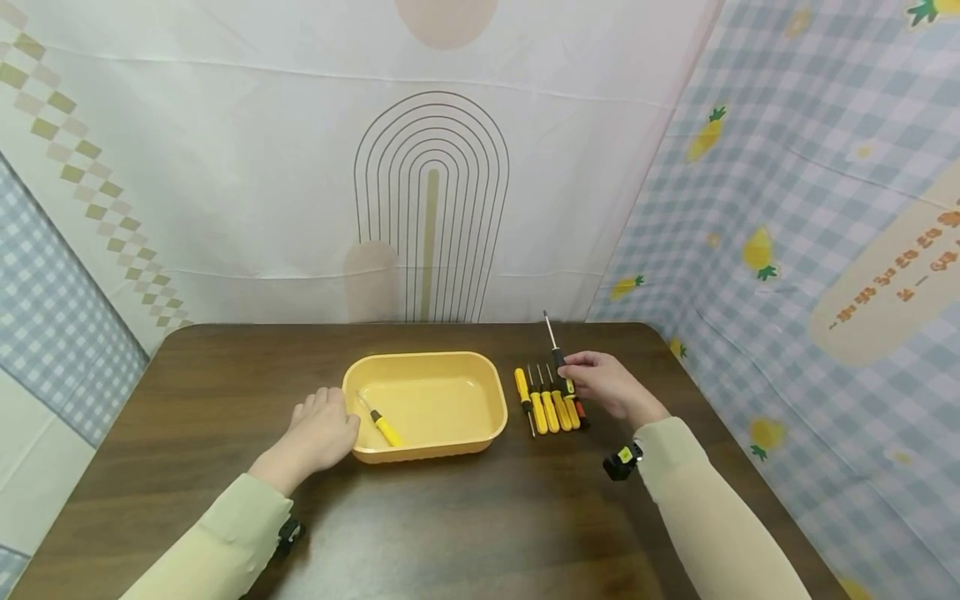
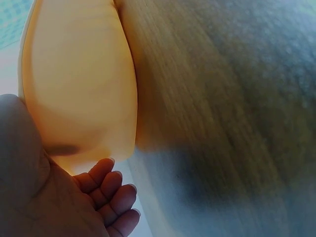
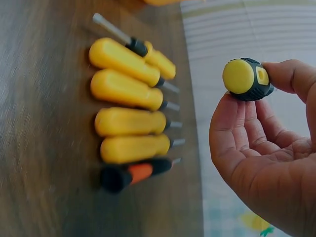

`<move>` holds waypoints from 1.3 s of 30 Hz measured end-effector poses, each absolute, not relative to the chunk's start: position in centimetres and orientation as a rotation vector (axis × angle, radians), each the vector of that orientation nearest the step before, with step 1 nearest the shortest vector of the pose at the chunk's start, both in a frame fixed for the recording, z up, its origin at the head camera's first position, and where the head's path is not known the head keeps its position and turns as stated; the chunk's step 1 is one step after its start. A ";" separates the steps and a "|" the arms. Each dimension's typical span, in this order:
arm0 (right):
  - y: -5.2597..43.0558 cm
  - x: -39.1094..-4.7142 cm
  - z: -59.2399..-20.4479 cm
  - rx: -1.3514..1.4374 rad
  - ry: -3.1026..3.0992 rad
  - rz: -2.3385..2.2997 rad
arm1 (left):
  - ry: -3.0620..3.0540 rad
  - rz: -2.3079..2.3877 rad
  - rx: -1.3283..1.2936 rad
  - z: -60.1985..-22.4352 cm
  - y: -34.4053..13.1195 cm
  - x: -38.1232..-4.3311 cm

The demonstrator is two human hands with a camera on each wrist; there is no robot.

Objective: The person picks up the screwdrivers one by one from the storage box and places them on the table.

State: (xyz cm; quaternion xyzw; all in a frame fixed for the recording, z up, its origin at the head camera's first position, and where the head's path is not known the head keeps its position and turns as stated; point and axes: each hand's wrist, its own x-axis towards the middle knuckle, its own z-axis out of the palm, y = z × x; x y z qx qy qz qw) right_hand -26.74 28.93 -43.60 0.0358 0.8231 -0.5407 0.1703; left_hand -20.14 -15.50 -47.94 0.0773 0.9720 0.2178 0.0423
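My left hand holds the left rim of a yellow plastic tray. In the left wrist view, the thumb lies over the rim and the curled fingers are by the outer wall. Inside the tray, a yellow-handled screwdriver leans at the left. Above the table, my right hand pinches a black-and-yellow screwdriver by its handle between thumb and fingers, its shaft pointing up and away. Under that hand several yellow-handled screwdrivers lie in a row. A black-and-red screwdriver ends the row at the right.
Everything stands on a dark brown wooden table. A white patterned cloth hangs behind the table's back edge, and a blue checked cloth runs along its right side. The row lies just right of the tray.
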 end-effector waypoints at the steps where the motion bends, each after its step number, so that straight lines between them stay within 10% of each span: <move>1: 29.3 -26.7 -43.8 0.108 2.340 -1.535 | 2.977 0.665 0.237 -48.0 -15.5 -20.2; 39: 33.2 -26.0 -48.0 0.337 2.605 -1.174 | 2.965 0.684 0.229 -48.0 -15.5 -20.2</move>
